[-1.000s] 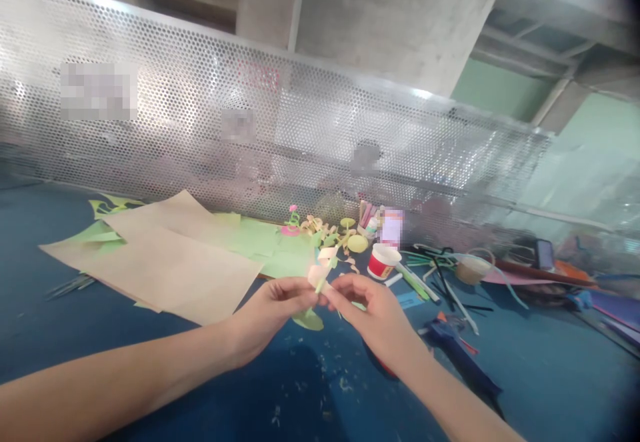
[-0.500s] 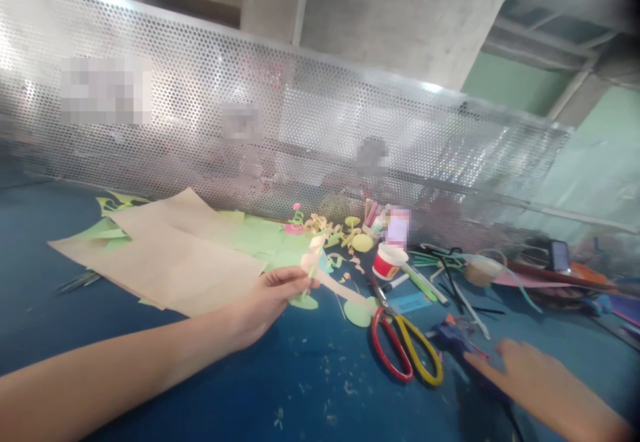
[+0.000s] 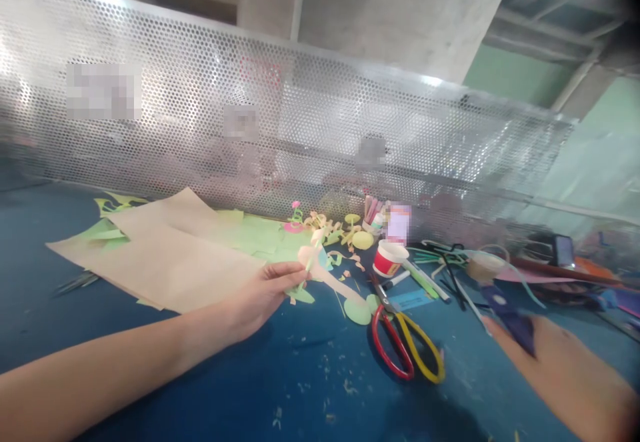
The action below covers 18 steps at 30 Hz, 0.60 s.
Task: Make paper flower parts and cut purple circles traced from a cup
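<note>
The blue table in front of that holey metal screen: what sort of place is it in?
Probably a craft room or workshop. Large beige sheets, scissors with red and yellow handles, and small cut-out shapes suggest handmade paper work.

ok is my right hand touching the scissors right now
Apart. The head view shows blue tabletop between the scissors and the right hand, which grips a dark blue tool off to their right.
</note>
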Each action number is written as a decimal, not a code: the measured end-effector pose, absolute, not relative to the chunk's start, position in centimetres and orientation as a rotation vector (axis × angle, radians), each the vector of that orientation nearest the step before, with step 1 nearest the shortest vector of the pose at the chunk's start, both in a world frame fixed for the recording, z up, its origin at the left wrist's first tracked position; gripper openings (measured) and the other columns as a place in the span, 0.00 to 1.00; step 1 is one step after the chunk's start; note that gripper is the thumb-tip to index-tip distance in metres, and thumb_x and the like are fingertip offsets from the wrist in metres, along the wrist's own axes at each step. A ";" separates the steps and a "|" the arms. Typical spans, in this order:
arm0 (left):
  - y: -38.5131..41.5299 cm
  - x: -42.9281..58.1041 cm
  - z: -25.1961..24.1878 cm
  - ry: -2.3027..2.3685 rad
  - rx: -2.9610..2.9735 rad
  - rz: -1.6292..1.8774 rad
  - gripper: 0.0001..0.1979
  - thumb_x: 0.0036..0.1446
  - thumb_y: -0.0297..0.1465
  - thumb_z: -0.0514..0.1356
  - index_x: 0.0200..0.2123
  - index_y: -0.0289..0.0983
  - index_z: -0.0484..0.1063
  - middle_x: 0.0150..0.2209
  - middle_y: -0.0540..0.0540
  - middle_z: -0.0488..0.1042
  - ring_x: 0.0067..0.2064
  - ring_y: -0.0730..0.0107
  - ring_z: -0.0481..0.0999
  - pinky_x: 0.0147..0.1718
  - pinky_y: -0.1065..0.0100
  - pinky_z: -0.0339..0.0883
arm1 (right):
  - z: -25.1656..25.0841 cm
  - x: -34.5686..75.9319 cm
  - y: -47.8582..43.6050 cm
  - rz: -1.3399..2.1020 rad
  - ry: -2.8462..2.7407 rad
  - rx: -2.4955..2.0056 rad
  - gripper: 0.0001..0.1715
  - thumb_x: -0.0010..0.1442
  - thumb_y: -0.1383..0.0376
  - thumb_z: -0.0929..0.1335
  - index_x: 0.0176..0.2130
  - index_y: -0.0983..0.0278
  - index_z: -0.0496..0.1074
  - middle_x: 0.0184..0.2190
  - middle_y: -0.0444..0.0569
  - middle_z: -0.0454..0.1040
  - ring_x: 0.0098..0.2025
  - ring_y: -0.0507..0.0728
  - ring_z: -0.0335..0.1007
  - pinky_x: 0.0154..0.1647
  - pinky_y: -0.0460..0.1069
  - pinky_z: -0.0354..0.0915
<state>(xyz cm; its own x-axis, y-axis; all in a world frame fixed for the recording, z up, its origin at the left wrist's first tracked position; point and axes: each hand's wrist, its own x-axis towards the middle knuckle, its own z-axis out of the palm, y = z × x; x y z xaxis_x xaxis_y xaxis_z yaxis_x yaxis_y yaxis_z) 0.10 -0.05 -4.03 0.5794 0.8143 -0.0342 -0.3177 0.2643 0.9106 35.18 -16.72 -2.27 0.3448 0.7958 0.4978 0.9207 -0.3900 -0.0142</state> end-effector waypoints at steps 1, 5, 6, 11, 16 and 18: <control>0.0 0.1 -4.0 0.569 1.036 0.822 0.04 0.48 0.31 0.66 0.30 0.38 0.76 0.31 0.49 0.74 0.36 0.72 0.70 0.39 0.71 0.61 | -1.3 34.0 -16.7 -0.545 -1.528 -2.308 0.21 0.57 0.50 0.59 0.21 0.57 0.66 0.19 0.55 0.69 0.20 0.59 0.68 0.22 0.52 0.61; -0.3 0.2 -4.0 0.558 1.043 0.804 0.04 0.48 0.31 0.65 0.30 0.38 0.77 0.30 0.51 0.74 0.36 0.72 0.70 0.40 0.72 0.61 | 0.6 27.0 -16.5 0.205 -1.584 -1.981 0.30 0.57 0.43 0.55 0.19 0.59 0.64 0.19 0.49 0.70 0.24 0.57 0.68 0.31 0.50 0.66; -0.4 0.2 -4.0 0.553 1.040 0.801 0.04 0.48 0.31 0.65 0.30 0.38 0.77 0.30 0.51 0.75 0.36 0.72 0.71 0.40 0.72 0.61 | 0.8 25.1 -16.5 0.312 -1.605 -1.917 0.30 0.58 0.45 0.55 0.18 0.60 0.64 0.19 0.48 0.69 0.24 0.56 0.68 0.31 0.48 0.66; -0.9 0.1 -3.9 0.527 1.017 0.800 0.04 0.48 0.30 0.66 0.30 0.38 0.77 0.30 0.50 0.76 0.36 0.72 0.71 0.39 0.72 0.62 | 0.7 19.6 -16.2 0.469 -1.675 -1.770 0.25 0.59 0.46 0.57 0.24 0.60 0.65 0.18 0.45 0.69 0.22 0.54 0.67 0.27 0.46 0.65; -1.1 0.0 -3.7 0.525 1.008 0.791 0.05 0.47 0.30 0.67 0.30 0.39 0.78 0.32 0.50 0.77 0.37 0.72 0.72 0.38 0.72 0.63 | 0.3 18.7 -15.7 0.529 -1.665 -1.783 0.22 0.60 0.47 0.57 0.30 0.60 0.65 0.17 0.42 0.67 0.19 0.52 0.67 0.25 0.45 0.65; -1.1 0.0 -3.6 0.516 1.011 0.790 0.05 0.46 0.30 0.67 0.30 0.38 0.78 0.32 0.49 0.78 0.36 0.72 0.73 0.38 0.72 0.63 | 0.3 18.4 -15.5 0.537 -1.666 -1.776 0.23 0.59 0.46 0.57 0.30 0.60 0.65 0.17 0.42 0.67 0.19 0.52 0.67 0.24 0.45 0.64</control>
